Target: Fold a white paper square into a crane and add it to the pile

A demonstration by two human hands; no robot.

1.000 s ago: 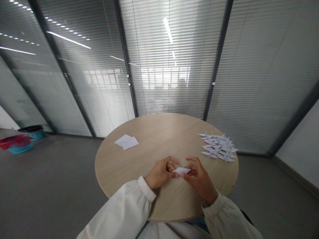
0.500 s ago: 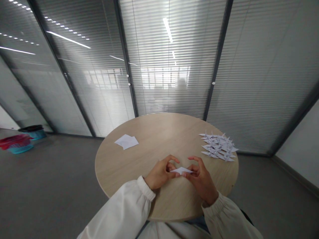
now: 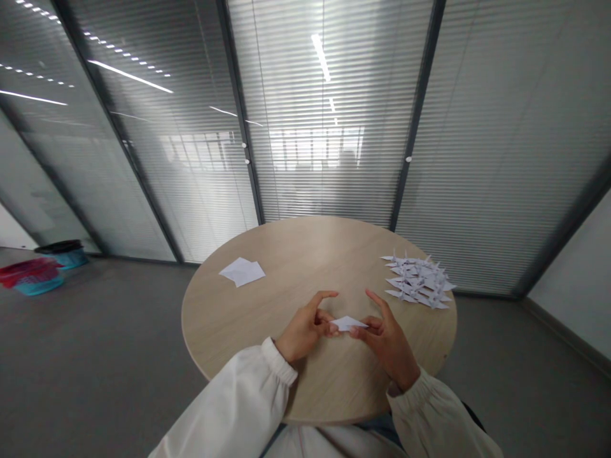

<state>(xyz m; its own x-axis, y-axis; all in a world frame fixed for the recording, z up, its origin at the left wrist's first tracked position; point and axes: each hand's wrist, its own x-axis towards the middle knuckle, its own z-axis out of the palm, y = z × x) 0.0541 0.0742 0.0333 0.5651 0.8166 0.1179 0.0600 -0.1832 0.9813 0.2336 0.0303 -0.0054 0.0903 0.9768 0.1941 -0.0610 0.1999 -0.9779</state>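
A small folded piece of white paper (image 3: 347, 323) is held just above the near part of the table, its pointed ends to left and right. My left hand (image 3: 306, 327) pinches its left end between thumb and fingers, the index finger raised off it. On the other side my right hand (image 3: 386, 337) grips the right end, thumb in front, index finger lifted too. Several folded paper cranes (image 3: 417, 281) lie in tight rows at the table's right. Toward the left rest white paper sheets (image 3: 242, 271).
The round wooden table (image 3: 315, 248) stands before a glass partition (image 3: 329, 184) with blinds. On the floor at far left are a blue bin with a red liner (image 3: 35, 277) and another blue bin with a black liner (image 3: 67, 253).
The index fingers of both hands have straightened and lifted higher. My left thumb has drawn back toward the left end of the paper, baring more of its left side.
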